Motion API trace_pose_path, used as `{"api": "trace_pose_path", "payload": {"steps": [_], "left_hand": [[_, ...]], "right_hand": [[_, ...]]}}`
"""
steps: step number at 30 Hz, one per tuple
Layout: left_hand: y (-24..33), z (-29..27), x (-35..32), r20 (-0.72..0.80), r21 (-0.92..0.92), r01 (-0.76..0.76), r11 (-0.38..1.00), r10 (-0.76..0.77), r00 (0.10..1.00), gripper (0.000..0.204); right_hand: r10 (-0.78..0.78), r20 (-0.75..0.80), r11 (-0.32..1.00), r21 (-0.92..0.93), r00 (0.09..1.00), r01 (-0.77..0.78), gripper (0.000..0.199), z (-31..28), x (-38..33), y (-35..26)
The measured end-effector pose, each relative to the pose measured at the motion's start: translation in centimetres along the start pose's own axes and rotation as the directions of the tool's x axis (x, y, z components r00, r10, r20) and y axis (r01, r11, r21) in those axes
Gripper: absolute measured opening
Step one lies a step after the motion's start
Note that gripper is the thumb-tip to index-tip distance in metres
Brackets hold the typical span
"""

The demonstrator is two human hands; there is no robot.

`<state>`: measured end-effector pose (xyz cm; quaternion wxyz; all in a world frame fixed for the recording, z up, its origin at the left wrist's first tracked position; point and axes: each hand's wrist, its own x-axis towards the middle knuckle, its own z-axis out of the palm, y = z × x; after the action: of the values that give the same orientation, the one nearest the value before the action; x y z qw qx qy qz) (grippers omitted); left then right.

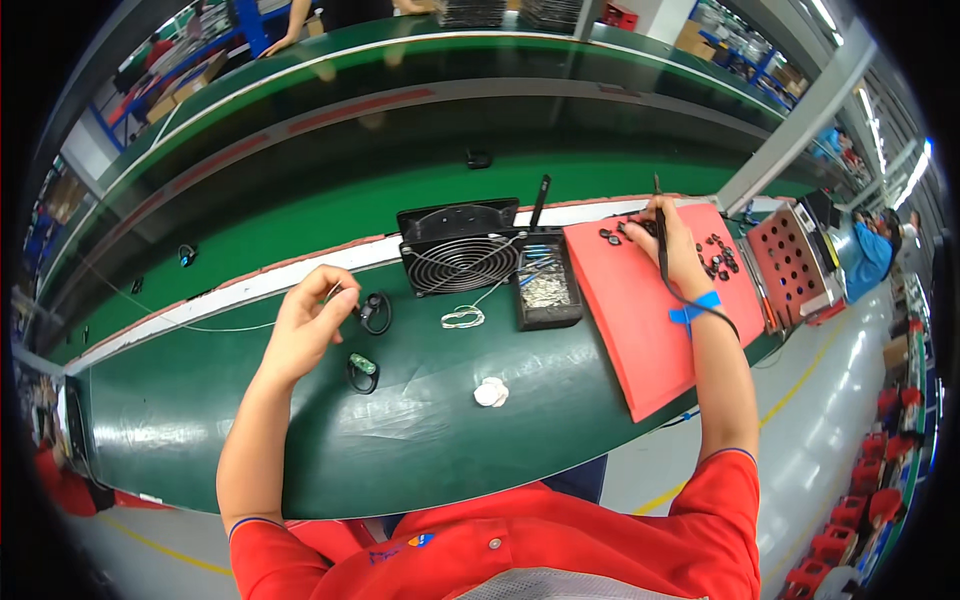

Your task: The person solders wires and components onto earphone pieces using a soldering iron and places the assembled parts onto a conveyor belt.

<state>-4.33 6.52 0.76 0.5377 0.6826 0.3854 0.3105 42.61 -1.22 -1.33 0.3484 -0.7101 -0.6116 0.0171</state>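
Note:
My left hand (315, 318) hovers over the green bench with its thumb and fingers pinched together. A thin solder wire (225, 329) runs into it from the left. Just right of these fingers lies a black ear-hook piece (376, 312); nearer me is another ear-hook piece with a green circuit board (362, 364). My right hand (668, 240) is over the red foam mat (630, 330), wrapped round a slim black soldering iron (661, 225), tip pointing away and cable trailing along my forearm. Its fingertips are beside small black parts (613, 236); whether they pinch one is hidden.
A black fan (462, 262) stands mid-bench, beside a black tray (548, 318) of small metal parts. More black parts (718, 258) lie on the mat. Nearer me is a white pad (491, 392). A perforated box (795, 262) stands right; a green conveyor (350, 215) runs behind.

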Motion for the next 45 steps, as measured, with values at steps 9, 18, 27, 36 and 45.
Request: {"api": "trace_pose_path", "payload": {"steps": [9, 18, 27, 36, 45], "left_hand": [[-0.3, -0.4, 5.2, -0.118, 0.393, -0.058, 0.918, 0.113, 0.986, 0.014], [-0.6, 3.2, 17.7, -0.075, 0.889, -0.056, 0.454, 0.266, 0.961, 0.034], [-1.3, 6.7, 23.7, 0.033, 0.948, -0.078, 0.309, 0.149, 0.988, 0.049], [-2.7, 4.5, 24.0, 0.007, 0.913, -0.089, 0.397, 0.204, 0.979, 0.034], [-2.7, 5.5, 24.0, -0.090, 0.917, 0.004, 0.398, 0.197, 0.976, 0.059]], "right_hand": [[-0.083, 0.003, 0.956, -0.281, 0.997, 0.080, 0.039, 1.2, -1.1, -0.9], [-0.184, -0.081, 0.914, -0.380, 0.980, 0.140, 0.022, 1.4, -1.1, -0.2], [-0.160, -0.035, 0.854, -0.507, 0.986, 0.121, 0.015, 1.3, -1.7, -0.9], [-0.228, -0.145, 0.903, -0.402, 0.963, 0.153, 0.015, 0.0, -1.1, -2.0], [-0.391, -0.043, 0.904, -0.206, 0.919, 0.375, 0.022, 0.0, -8.6, -11.7]]}}
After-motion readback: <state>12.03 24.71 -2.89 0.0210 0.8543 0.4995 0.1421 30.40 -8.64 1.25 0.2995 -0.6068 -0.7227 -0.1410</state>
